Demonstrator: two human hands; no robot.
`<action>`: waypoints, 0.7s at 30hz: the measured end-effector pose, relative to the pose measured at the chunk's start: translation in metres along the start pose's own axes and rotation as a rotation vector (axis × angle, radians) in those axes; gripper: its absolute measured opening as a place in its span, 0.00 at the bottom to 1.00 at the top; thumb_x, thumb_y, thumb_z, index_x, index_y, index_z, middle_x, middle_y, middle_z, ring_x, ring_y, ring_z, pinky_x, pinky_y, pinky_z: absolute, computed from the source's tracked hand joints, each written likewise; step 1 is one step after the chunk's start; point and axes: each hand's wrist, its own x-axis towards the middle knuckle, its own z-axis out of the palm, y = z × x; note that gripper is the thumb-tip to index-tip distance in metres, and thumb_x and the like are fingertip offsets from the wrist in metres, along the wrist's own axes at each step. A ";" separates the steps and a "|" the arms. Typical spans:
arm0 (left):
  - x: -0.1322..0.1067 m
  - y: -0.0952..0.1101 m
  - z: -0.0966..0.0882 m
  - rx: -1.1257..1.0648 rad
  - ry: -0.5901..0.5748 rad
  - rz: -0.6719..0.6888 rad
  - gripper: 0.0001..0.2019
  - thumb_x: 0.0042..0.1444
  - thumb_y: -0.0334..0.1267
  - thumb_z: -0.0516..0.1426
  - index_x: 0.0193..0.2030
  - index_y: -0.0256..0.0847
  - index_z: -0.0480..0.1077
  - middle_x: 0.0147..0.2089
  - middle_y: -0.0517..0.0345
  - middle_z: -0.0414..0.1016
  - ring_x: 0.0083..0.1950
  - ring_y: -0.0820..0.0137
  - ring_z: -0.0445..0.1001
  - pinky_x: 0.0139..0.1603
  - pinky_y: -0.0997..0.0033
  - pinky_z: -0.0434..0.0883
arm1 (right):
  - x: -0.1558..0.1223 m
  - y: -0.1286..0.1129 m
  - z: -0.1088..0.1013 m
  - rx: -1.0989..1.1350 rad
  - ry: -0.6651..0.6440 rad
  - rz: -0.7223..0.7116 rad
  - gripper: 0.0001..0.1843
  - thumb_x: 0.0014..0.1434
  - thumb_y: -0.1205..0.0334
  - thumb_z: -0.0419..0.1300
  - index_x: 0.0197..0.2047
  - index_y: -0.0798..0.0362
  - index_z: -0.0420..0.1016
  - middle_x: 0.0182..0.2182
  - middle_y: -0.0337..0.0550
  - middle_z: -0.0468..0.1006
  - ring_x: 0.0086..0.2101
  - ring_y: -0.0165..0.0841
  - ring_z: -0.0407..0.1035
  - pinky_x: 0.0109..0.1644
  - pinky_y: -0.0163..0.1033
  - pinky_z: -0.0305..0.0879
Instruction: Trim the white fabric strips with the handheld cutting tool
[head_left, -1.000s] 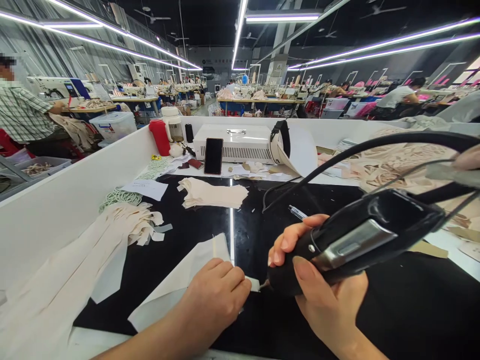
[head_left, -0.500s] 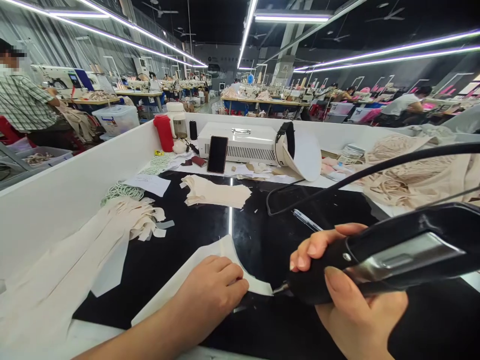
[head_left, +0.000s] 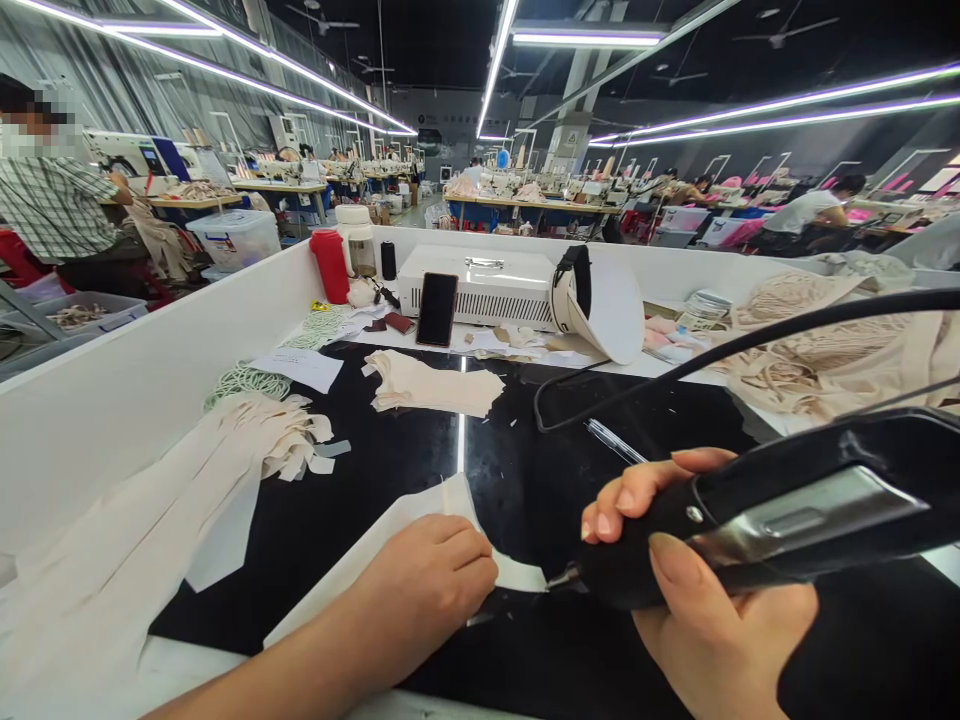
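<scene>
My left hand (head_left: 427, 575) has its fingers curled together and pressed onto a cream fabric piece (head_left: 450, 495) on the black work mat (head_left: 555, 460). Part of the fabric is hidden under the hand and forearm, and a curved strip of it sticks out to the right. In my right hand (head_left: 705, 610) is a black corded handheld power tool (head_left: 795, 520) with a silver plate on its side. Its narrow metal tip points left and meets the right end of the fabric strip, or lies just beside it.
Cream fabric strips (head_left: 180, 480) are heaped at left, and a small fabric stack (head_left: 439, 385) lies farther back. A pen (head_left: 615, 440) rests near the tool's black cord (head_left: 750, 345). Behind stand a phone (head_left: 436, 308), a white vented box (head_left: 480, 280) and a visor (head_left: 607, 310).
Both hands, the tool and the fabric stay almost where they were. The whole view has shifted very slightly. At far left, a seated person's head and arm have moved a little.
</scene>
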 end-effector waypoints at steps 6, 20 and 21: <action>0.002 0.001 -0.003 -0.023 0.012 -0.041 0.05 0.73 0.27 0.56 0.44 0.38 0.72 0.41 0.57 0.75 0.44 0.65 0.74 0.49 0.66 0.73 | -0.001 -0.002 0.000 -0.007 0.001 0.002 0.18 0.63 0.60 0.73 0.54 0.44 0.74 0.33 0.36 0.77 0.30 0.32 0.74 0.35 0.40 0.78; 0.000 0.002 -0.002 -0.080 0.090 -0.018 0.07 0.74 0.27 0.56 0.44 0.39 0.74 0.40 0.58 0.75 0.41 0.67 0.74 0.44 0.70 0.71 | 0.000 -0.003 0.002 -0.020 0.049 0.009 0.18 0.62 0.59 0.73 0.53 0.45 0.75 0.33 0.36 0.76 0.29 0.32 0.74 0.33 0.40 0.77; 0.000 0.002 -0.001 -0.081 0.095 -0.014 0.08 0.74 0.27 0.56 0.44 0.39 0.75 0.40 0.58 0.75 0.41 0.67 0.74 0.44 0.69 0.71 | 0.000 -0.003 0.003 -0.014 0.056 0.004 0.18 0.62 0.59 0.73 0.53 0.45 0.75 0.33 0.36 0.76 0.29 0.32 0.74 0.33 0.40 0.77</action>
